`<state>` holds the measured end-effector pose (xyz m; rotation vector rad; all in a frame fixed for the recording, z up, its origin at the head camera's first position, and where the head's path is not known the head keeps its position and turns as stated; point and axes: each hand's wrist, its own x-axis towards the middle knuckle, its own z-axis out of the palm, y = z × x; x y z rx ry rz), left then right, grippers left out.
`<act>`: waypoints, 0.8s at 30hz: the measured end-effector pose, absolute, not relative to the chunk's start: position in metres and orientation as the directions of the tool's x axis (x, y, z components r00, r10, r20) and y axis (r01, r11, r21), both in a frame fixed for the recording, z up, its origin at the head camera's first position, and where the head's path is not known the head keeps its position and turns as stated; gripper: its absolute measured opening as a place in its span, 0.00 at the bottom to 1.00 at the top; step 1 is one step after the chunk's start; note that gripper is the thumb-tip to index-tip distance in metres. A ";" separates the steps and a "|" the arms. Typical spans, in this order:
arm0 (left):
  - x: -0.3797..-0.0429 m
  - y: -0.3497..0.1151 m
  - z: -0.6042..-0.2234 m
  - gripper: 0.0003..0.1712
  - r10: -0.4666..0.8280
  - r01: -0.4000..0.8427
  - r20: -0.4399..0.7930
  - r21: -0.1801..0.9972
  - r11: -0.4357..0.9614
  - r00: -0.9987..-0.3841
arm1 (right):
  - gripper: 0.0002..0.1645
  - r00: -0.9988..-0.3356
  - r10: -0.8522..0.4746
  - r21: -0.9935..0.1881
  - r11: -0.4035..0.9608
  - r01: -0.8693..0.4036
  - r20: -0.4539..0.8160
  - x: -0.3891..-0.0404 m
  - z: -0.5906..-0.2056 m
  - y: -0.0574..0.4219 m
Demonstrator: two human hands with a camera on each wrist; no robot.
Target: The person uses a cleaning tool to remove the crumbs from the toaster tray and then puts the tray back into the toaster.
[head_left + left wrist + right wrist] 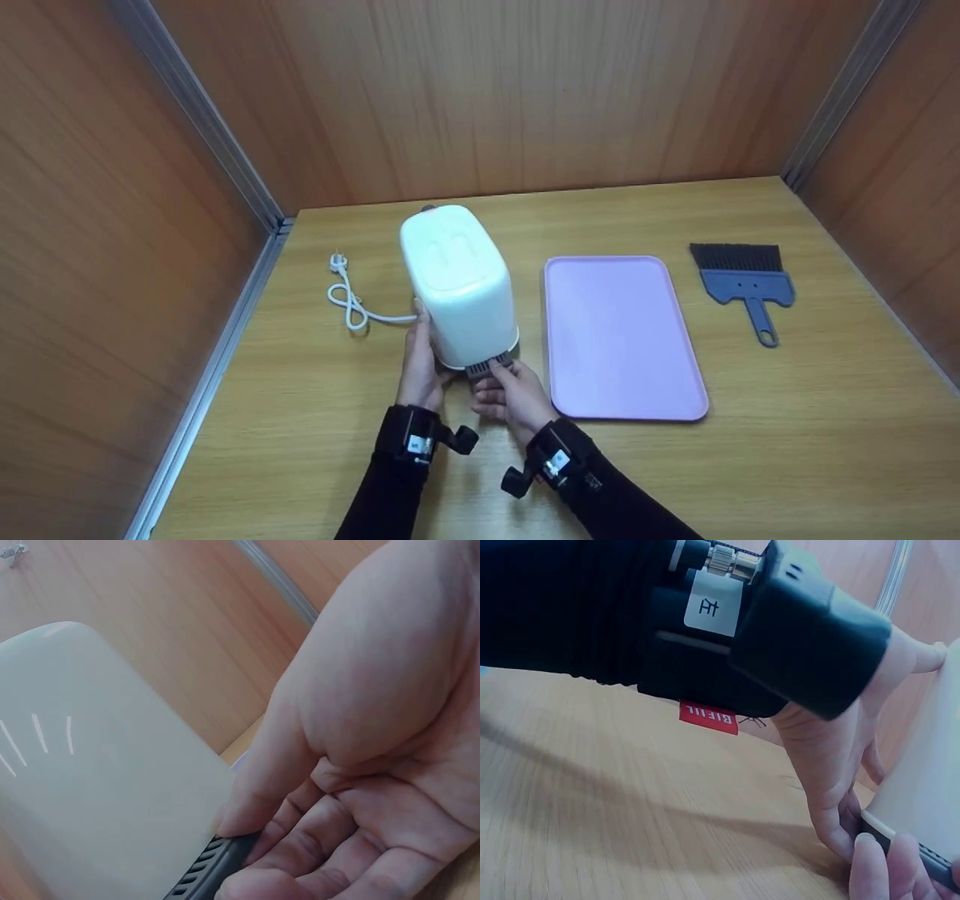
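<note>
A white toaster (472, 300) with a smooth rounded top stands end-on on the table, its cord running off to the left. My left hand (421, 371) holds its near left side; the right wrist view shows the thumb on the white wall and fingers (842, 821) curled at the lower edge. At the near end, a dark grey slotted piece (487, 366), like a crumb tray's end, juts from the base. My right hand (517, 397) pinches it; in the left wrist view the thumb presses on the slots (206, 866). The underside is hidden.
A pink-lilac tray (622, 337) lies right of the toaster. Farther right is a blue-grey brush (746, 289) with dark bristles. The white cord's plug (338, 262) lies at the left. Wooden panels (480, 97) enclose the table at the back and sides.
</note>
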<state>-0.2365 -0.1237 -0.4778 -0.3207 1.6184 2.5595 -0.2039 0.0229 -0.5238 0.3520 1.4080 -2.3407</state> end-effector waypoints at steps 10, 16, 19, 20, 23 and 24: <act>-0.239 -0.126 -0.480 0.41 -0.007 -0.210 -0.235 0.879 -0.427 -0.972 | 0.19 -0.892 -0.205 -0.783 -0.427 0.452 -0.403 -0.196 -0.523 0.026; -0.239 -0.123 -0.481 0.42 -0.036 -0.213 -0.250 0.882 -0.420 -0.967 | 0.16 -0.897 -0.210 -0.801 -0.405 0.441 -0.388 -0.196 -0.526 0.031; -0.240 -0.122 -0.481 0.42 -0.035 -0.220 -0.259 0.878 -0.424 -0.965 | 0.16 -0.897 -0.217 -0.805 -0.396 0.442 -0.385 -0.196 -0.524 0.033; -0.240 -0.122 -0.481 0.41 -0.033 -0.219 -0.258 0.877 -0.427 -0.966 | 0.16 -0.897 -0.220 -0.807 -0.392 0.442 -0.384 -0.196 -0.524 0.033; -0.240 -0.122 -0.481 0.40 -0.022 -0.219 -0.253 0.876 -0.431 -0.967 | 0.17 -0.897 -0.230 -0.812 -0.382 0.440 -0.378 -0.194 -0.523 0.035; -0.241 -0.121 -0.481 0.40 -0.019 -0.219 -0.251 0.875 -0.431 -0.968 | 0.17 -0.897 -0.235 -0.815 -0.378 0.439 -0.375 -0.194 -0.522 0.036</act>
